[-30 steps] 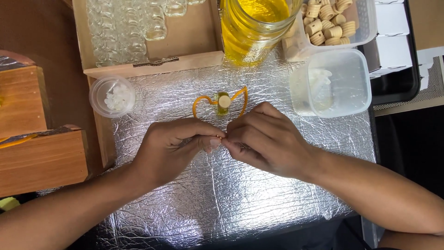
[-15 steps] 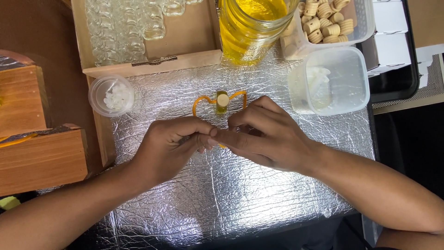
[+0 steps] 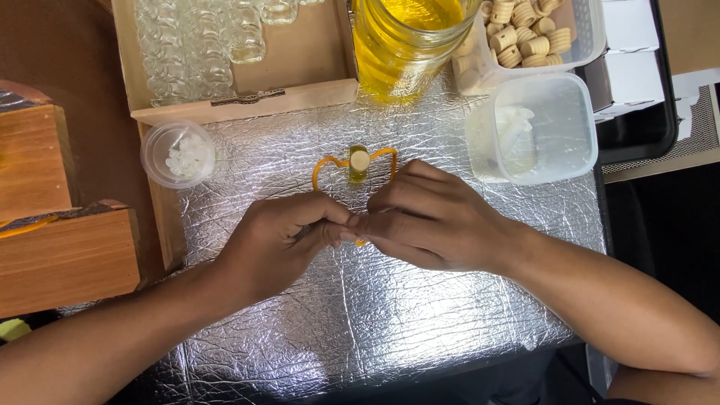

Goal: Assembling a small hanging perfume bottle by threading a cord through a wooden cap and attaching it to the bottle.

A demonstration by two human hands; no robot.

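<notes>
My left hand point(image 3: 281, 244) and my right hand point(image 3: 431, 217) meet fingertip to fingertip over the silver foil mat point(image 3: 375, 322). Both pinch the ends of a thin orange cord point(image 3: 328, 163), which loops up and around a small corked glass vial point(image 3: 359, 163) holding yellow liquid. The vial lies just beyond my fingers. Most of the cord's lower part is hidden under my fingers; a small orange bit shows below them.
A big jar of yellow liquid point(image 3: 405, 45) stands at the back. Beside it are a tub of corks point(image 3: 525, 37), a clear square tub point(image 3: 536, 127), a cardboard box of empty vials point(image 3: 202, 45), a small round cup of white bits point(image 3: 180, 154), and wooden blocks point(image 3: 52, 240) at left.
Both hands stayed pressed together on the cord, shifting slightly. The vial and loop barely moved.
</notes>
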